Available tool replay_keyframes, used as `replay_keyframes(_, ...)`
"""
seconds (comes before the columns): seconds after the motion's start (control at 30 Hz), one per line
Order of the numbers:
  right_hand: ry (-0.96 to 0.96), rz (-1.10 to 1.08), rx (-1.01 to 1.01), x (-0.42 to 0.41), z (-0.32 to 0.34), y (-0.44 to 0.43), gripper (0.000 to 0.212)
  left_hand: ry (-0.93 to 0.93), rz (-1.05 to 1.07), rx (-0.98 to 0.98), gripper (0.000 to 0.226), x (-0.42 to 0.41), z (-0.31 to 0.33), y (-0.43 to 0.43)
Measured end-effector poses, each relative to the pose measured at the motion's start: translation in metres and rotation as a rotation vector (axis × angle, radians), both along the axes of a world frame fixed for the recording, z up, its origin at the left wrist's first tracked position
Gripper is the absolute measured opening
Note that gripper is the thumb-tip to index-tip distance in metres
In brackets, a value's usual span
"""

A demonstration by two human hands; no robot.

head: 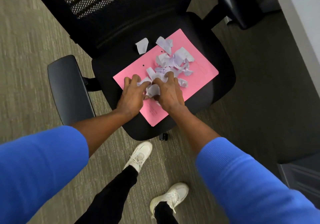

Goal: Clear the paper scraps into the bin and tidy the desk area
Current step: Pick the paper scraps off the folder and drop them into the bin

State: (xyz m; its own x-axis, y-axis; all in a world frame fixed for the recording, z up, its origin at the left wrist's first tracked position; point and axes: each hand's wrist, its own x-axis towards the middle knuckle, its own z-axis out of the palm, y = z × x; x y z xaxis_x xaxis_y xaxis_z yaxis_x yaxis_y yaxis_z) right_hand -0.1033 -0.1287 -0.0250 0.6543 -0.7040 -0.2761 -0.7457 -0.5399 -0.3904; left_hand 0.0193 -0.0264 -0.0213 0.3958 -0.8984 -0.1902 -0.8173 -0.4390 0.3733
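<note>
Head view: a black chair stands on carpet, with a pink folder lying flat on its seat. Pale paper scraps sit heaped on the folder; 1 scrap lies half off its far edge, on the seat. Both hands are on the near end of the heap, close together. The left hand and right hand have fingers curled, bunching several scraps between them. Blue sleeves cover the upper forearms.
</note>
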Motion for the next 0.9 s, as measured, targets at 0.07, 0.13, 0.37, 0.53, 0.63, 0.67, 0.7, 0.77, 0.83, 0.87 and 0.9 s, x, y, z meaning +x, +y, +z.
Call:
replay_keyframes(0.07, -0.023, 0.017, -0.017, -0.002, 0.002, -0.003, 0.042, 0.004, 0.007, -0.019, 0.048, 0.003, 0.0, 0.0)
replay_keyframes(0.13, -0.043, 0.02, -0.045, -0.004, 0.003, -0.005, 0.033, 0.013, 0.031, -0.037, 0.042, 0.008, 0.0, -0.001)
replay_keyframes(0.37, -0.181, -0.085, -0.052, -0.014, 0.01, -0.008, 0.021, 0.043, 0.113, -0.058, 0.028, 0.014, 0.004, -0.003)
replay_keyframes(0.53, -0.344, -0.182, -0.076, -0.02, 0.029, -0.011, 0.017, 0.109, 0.202, -0.153, 0.026, 0.01, 0.013, 0.003)
replay_keyframes(0.63, -0.43, -0.239, -0.086, -0.027, 0.044, -0.014, 0.016, 0.13, 0.242, -0.214, 0.025, 0.0, 0.024, 0.006)
replay_keyframes(0.67, -0.455, -0.258, -0.092, -0.03, 0.048, -0.015, 0.016, 0.138, 0.252, -0.231, 0.025, -0.003, 0.028, 0.008)
replay_keyframes(0.7, -0.481, -0.279, -0.098, -0.035, 0.052, -0.014, 0.017, 0.144, 0.256, -0.245, 0.025, -0.008, 0.032, 0.009)
replay_keyframes(0.77, -0.534, -0.33, -0.107, -0.047, 0.059, -0.012, 0.017, 0.157, 0.25, -0.266, 0.025, -0.018, 0.04, 0.013)
replay_keyframes(0.83, -0.57, -0.38, -0.116, -0.062, 0.065, -0.006, 0.017, 0.182, 0.233, -0.285, 0.023, -0.032, 0.046, 0.017)
replay_keyframes(0.87, -0.586, -0.406, -0.12, -0.07, 0.067, -0.001, 0.018, 0.198, 0.223, -0.292, 0.021, -0.04, 0.049, 0.02)
replay_keyframes(0.9, -0.6, -0.432, -0.124, -0.08, 0.069, 0.005, 0.018, 0.217, 0.214, -0.296, 0.02, -0.05, 0.05, 0.022)
